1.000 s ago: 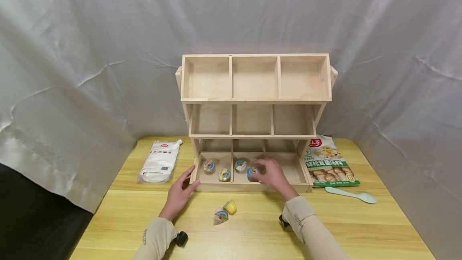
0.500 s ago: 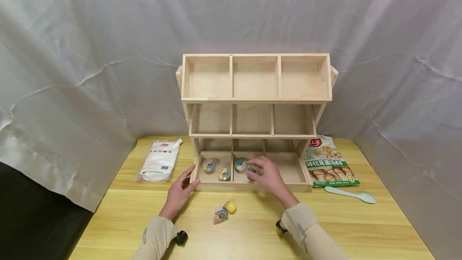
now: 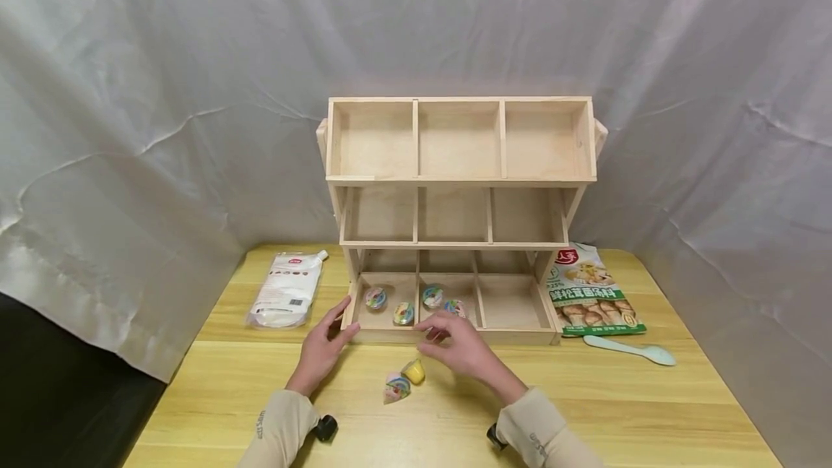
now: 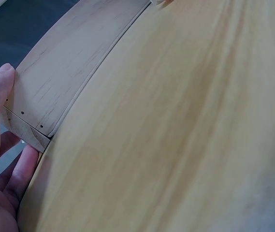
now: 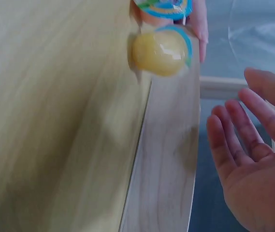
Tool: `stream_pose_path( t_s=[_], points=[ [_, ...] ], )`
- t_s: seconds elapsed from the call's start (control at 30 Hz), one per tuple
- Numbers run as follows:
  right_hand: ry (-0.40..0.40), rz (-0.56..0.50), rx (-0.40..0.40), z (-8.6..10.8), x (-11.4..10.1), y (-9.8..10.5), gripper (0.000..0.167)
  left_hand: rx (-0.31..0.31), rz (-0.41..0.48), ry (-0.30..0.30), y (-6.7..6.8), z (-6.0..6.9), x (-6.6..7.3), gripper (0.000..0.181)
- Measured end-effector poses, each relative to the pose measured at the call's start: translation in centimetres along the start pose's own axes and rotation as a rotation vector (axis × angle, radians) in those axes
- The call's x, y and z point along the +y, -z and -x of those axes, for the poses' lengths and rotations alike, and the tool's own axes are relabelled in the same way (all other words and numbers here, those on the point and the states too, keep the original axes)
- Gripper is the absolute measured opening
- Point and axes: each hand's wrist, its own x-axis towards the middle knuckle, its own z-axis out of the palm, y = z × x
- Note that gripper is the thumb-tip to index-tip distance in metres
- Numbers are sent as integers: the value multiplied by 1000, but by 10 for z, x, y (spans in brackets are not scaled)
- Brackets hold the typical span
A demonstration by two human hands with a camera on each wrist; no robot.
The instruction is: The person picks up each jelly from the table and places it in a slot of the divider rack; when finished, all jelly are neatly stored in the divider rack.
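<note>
My left hand [image 3: 322,349] rests against the left front corner of the wooden rack [image 3: 390,336]; in the left wrist view its thumb and fingers [image 4: 25,169] lie about that corner. My right hand [image 3: 463,347] hangs in front of the rack's lower tray, fingers apart and nothing in them, also in the right wrist view [image 5: 258,159]. Just left of it on the table lie a yellow jelly cup [image 3: 414,371] and a pink one [image 3: 396,388]. Two cups [image 3: 375,299] [image 3: 404,313] lie in the lower left compartment, two more [image 3: 432,296] [image 3: 455,308] in the lower middle one.
A white spouted pouch [image 3: 288,291] lies left of the rack. To the right are a green and white food packet [image 3: 593,295] and a pale green spoon [image 3: 630,349]. Grey fabric [image 3: 162,92] hangs behind and at the sides of the table [image 3: 260,374].
My right hand has let go of the cup in the lower middle compartment and moved left and toward the table's front. The left hand has stayed in place.
</note>
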Motion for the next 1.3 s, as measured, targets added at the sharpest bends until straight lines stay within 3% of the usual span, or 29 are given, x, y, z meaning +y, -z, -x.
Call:
stream_pose_path(
  t_s=[0.17, 0.37, 0.73, 1.2, 1.3],
  points=[
    [-15, -1, -80, 3, -1, -11, 32, -6, -3, -5, 0, 0, -1, 65],
    [-12, 35, -121, 5, 2, -23, 31, 0, -11, 0, -1, 1, 1, 64],
    [8, 95, -110, 4, 9, -32, 21, 4, -2, -18, -1, 1, 2, 65],
    [-77, 82, -119, 3, 8, -33, 24, 4, 3, -22, 0, 0, 0, 65],
    [-93, 55, -126, 4, 5, -30, 25, -5, 13, -11, 1, 3, 10, 64]
  ],
)
